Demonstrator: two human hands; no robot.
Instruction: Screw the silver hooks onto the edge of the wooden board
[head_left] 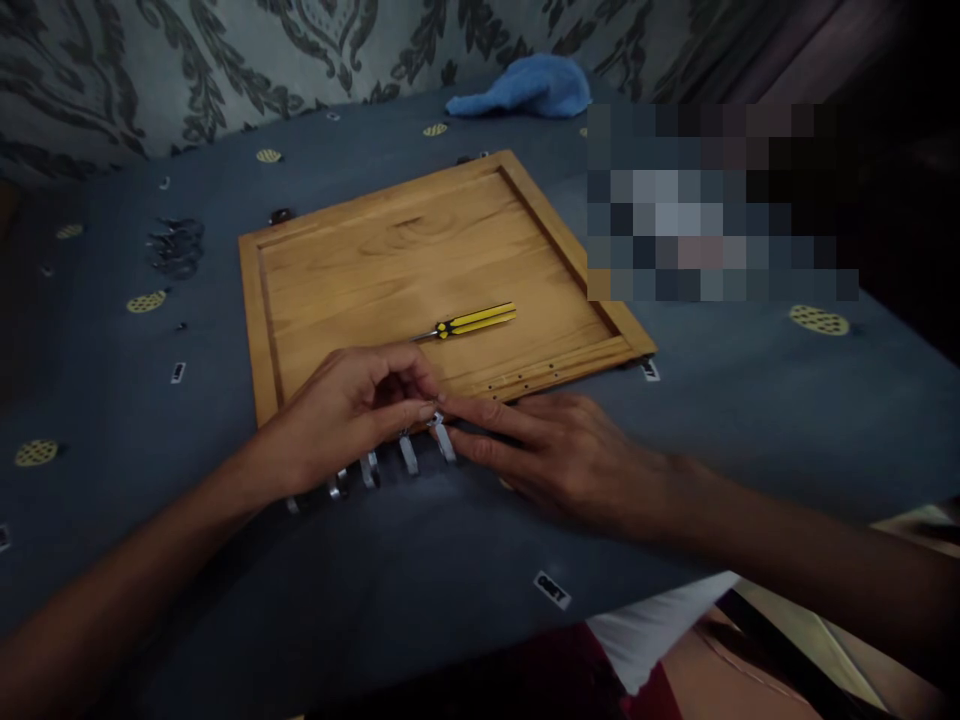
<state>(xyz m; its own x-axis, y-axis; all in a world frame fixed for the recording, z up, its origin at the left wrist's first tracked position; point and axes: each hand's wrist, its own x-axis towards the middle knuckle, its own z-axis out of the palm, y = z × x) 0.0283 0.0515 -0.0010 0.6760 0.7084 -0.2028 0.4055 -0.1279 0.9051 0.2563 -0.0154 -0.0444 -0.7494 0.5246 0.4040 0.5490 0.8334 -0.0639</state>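
Note:
A framed wooden panel lies flat, with small dark holes along its near edge. Several metal hooks stick out from that edge towards me. My left hand rests over the near edge, thumb and fingertips pinched together at the rightmost hook; what they pinch is too small to make out. From the right, my right hand reaches in, its extended index finger touching the same spot and another finger beside the hook. A screwdriver with a yellow and black handle lies on the panel, just beyond my left hand.
The panel lies on a dark blue patterned cloth. A pile of small metal pieces sits at the left. At the back is a crumpled light blue cloth, near patterned fabric. A pixelated area covers the right back.

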